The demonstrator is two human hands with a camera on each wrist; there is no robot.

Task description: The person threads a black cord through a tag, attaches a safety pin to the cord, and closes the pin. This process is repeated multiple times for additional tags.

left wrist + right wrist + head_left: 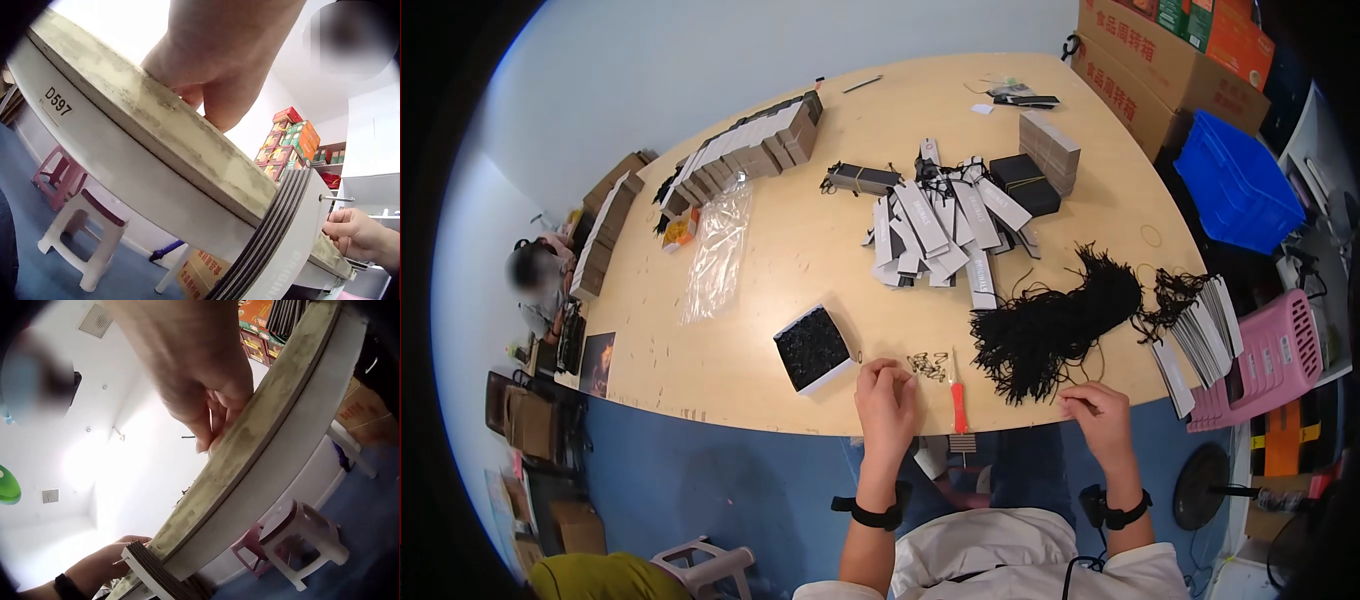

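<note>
My left hand (pixel 886 405) is at the table's front edge, fingers curled, beside a small pile of brass-coloured pins (pixel 927 366); its fingertips are partly hidden, so I cannot tell whether it holds one. To its left is a white box (pixel 830 378) filled with small black pieces. A red-handled tool (pixel 958 405) with a thin pale tip lies right of the pins. My right hand (pixel 1100 415) pinches a thin black cord (pixel 188 437) between thumb and finger. Just beyond that hand, a large bundle of black cords (pixel 1055 325) spreads over the table.
White-and-grey tags (pixel 945 225) lie heaped mid-table. More tags (pixel 1200 335) lean by a pink basket (pixel 1280 355) at right. Stacked tag bundles (pixel 745 150) line the back left, near a clear plastic bag (pixel 715 250). A blue crate (pixel 1240 185) stands past the right edge.
</note>
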